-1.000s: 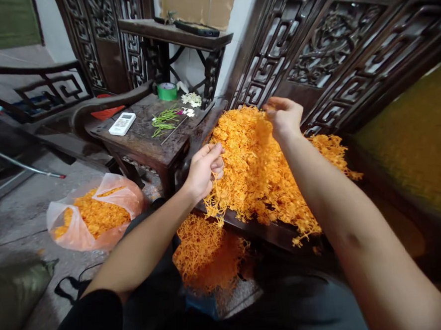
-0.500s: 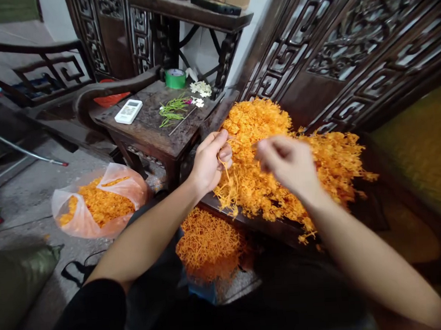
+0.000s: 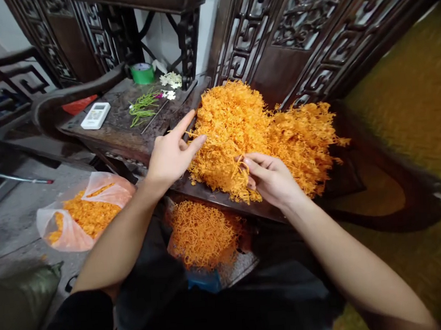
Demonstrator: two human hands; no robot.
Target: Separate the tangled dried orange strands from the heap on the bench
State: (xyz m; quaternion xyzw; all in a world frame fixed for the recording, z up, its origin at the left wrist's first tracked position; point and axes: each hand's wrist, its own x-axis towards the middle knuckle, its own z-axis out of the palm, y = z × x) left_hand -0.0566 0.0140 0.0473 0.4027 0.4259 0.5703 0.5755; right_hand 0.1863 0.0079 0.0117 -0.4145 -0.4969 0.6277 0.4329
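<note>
A big heap of orange flower strands (image 3: pixel 270 127) lies on a dark carved wooden seat (image 3: pixel 222 199). My left hand (image 3: pixel 171 155) rests at the heap's left edge, its index and middle fingers stretched out and touching the strands. My right hand (image 3: pixel 271 179) is at the heap's front edge, with thumb and fingers pinched on a clump of orange strands. Below the seat's front edge sits a second pile of thin orange stems (image 3: pixel 202 233) in a container between my knees.
A small dark table (image 3: pixel 117 129) to the left carries a white remote (image 3: pixel 95 115), green stems (image 3: pixel 142 107), white blossoms (image 3: pixel 170 80) and a green tape roll (image 3: pixel 142 73). A plastic bag of orange flowers (image 3: pixel 83 215) lies on the floor. Carved wooden panels (image 3: pixel 294 26) stand behind.
My left hand has opened from a pinch to stretched fingers at the heap's edge. My right hand came down from the heap's top to its front and pinched a clump. The view shifted.
</note>
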